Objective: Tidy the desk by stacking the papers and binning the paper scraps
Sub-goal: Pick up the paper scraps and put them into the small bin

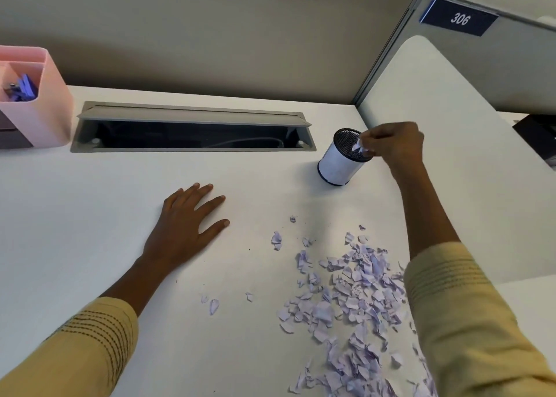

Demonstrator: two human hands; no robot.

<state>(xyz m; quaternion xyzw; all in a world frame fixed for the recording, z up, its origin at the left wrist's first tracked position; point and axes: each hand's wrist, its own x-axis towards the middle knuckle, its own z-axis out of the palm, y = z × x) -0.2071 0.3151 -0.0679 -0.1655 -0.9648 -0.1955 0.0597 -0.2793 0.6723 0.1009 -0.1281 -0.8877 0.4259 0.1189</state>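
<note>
A small round bin (338, 163) with a black mesh inside and a white wrap stands on the white desk (120, 204) at the right. My right hand (397, 144) hovers over its rim and pinches a few white paper scraps (359, 148) above the opening. A wide heap of torn white scraps (352, 294) lies on the desk at the lower right, with stray bits scattered to its left. My left hand (186, 225) rests flat on the desk, fingers spread, holding nothing.
A pink organiser (39, 116) with blue items stands at the far left. An open grey cable hatch (192, 129) runs along the back of the desk. A white divider panel (451, 126) rises at the right, behind the bin.
</note>
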